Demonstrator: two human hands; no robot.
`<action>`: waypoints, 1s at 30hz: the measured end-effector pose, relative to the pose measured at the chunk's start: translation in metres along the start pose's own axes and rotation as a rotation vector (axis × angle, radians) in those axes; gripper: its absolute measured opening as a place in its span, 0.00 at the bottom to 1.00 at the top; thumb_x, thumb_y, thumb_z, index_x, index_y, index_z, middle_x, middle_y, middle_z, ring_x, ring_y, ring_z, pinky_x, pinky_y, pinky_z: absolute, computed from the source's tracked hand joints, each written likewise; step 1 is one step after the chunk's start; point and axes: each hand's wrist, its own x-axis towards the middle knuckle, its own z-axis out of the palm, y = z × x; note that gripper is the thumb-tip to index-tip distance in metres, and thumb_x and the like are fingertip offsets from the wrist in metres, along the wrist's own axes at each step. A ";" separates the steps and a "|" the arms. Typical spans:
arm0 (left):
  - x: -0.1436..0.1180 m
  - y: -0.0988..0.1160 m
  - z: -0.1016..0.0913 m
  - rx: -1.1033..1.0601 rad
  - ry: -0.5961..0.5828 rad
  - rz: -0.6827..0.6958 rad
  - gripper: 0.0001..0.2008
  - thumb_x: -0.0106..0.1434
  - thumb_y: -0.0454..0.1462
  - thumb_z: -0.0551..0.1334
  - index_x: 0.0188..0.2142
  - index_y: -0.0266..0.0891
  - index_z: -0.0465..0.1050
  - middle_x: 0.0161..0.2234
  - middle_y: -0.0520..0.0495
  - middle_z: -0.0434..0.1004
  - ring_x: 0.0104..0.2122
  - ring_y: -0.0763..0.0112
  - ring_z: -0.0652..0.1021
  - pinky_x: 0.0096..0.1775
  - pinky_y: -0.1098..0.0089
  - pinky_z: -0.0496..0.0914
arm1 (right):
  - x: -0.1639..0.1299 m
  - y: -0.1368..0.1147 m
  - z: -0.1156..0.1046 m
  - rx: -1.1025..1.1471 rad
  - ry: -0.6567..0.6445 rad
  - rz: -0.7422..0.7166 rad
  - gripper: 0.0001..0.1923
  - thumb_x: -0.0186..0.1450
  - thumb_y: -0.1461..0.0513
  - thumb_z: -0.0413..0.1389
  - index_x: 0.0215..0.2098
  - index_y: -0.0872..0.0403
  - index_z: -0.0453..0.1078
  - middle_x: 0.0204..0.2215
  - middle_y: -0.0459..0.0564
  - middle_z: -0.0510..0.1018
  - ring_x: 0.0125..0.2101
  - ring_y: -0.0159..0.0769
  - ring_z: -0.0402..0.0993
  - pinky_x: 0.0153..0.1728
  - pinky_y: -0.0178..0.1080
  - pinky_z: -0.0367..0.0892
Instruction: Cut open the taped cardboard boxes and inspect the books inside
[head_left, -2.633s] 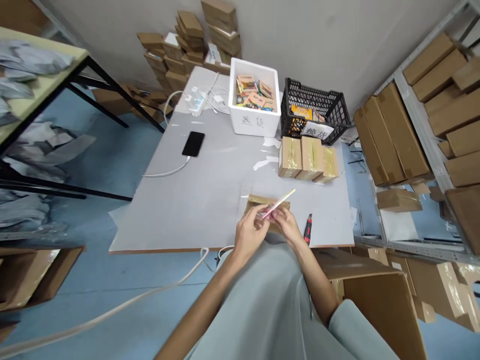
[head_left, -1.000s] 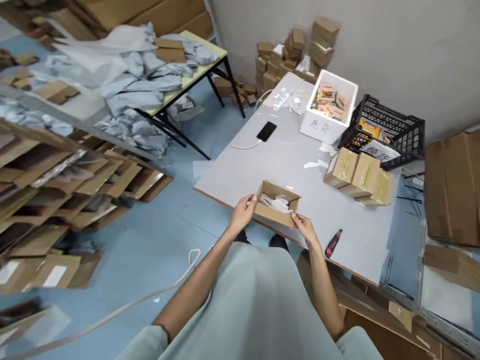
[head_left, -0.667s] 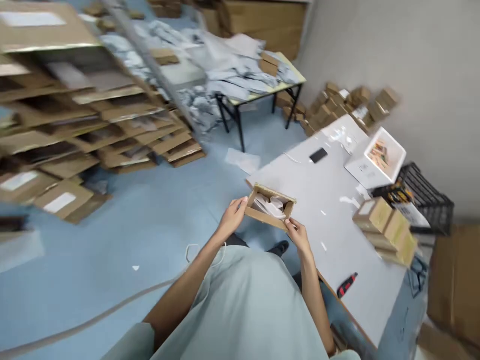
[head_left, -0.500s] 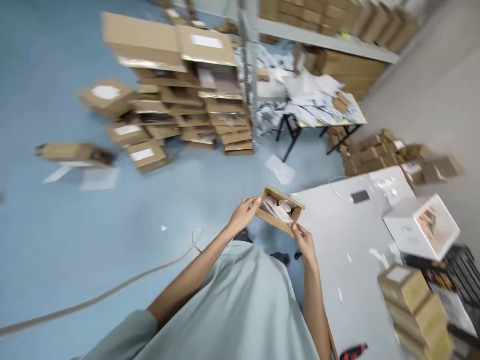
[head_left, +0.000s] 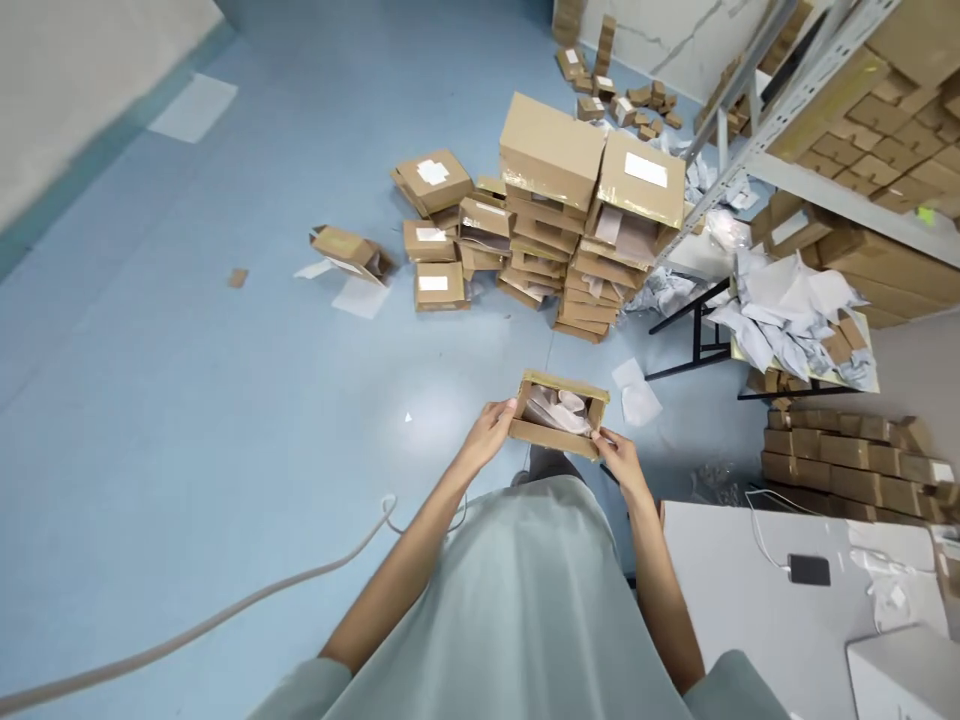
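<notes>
In front of my body I carry a small cardboard box (head_left: 551, 438) with its near side up and uncovered. Crumpled whitish wrapping (head_left: 559, 410) shows inside it; whatever the wrapping covers cannot be made out. My left hand (head_left: 487, 435) grips the box's left end, thumb along the edge. At the lower right corner, my right hand (head_left: 619, 460) is closed on the cardboard. Beyond the box stands a pile of stacked cardboard boxes (head_left: 555, 165), several of them with open ends and white labels.
A white table (head_left: 720, 570) with a black phone (head_left: 808, 570) stands at the right. Behind it are a small table (head_left: 870, 370) heaped with white packets and a metal shelf (head_left: 862, 185). A cable (head_left: 247, 600) crosses the blue floor at left. Loose paper (head_left: 637, 395) lies ahead.
My view and body have turned left, so the box pile now lies straight ahead and the white table has slid to the right. Both hands still hold the small box.
</notes>
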 end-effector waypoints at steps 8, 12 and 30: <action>0.121 0.010 -0.081 0.109 0.166 -0.186 0.30 0.77 0.56 0.51 0.52 0.40 0.84 0.61 0.30 0.85 0.67 0.42 0.79 0.71 0.48 0.70 | 0.164 -0.076 0.083 -0.086 -0.209 0.064 0.31 0.57 0.35 0.69 0.34 0.54 0.86 0.37 0.54 0.90 0.41 0.50 0.85 0.46 0.45 0.80; 0.161 0.006 -0.117 0.117 0.262 -0.221 0.28 0.76 0.58 0.50 0.43 0.44 0.81 0.52 0.31 0.88 0.62 0.40 0.81 0.66 0.48 0.74 | 0.221 -0.111 0.122 -0.135 -0.293 0.082 0.27 0.59 0.38 0.68 0.32 0.53 0.85 0.34 0.51 0.89 0.40 0.47 0.84 0.44 0.42 0.78; 0.381 -0.020 -0.394 0.156 0.433 -0.252 0.23 0.80 0.51 0.49 0.47 0.42 0.79 0.56 0.24 0.85 0.66 0.34 0.78 0.71 0.40 0.67 | 0.434 -0.287 0.434 -0.287 -0.359 -0.003 0.16 0.69 0.51 0.67 0.41 0.56 0.87 0.35 0.49 0.89 0.37 0.44 0.85 0.42 0.38 0.75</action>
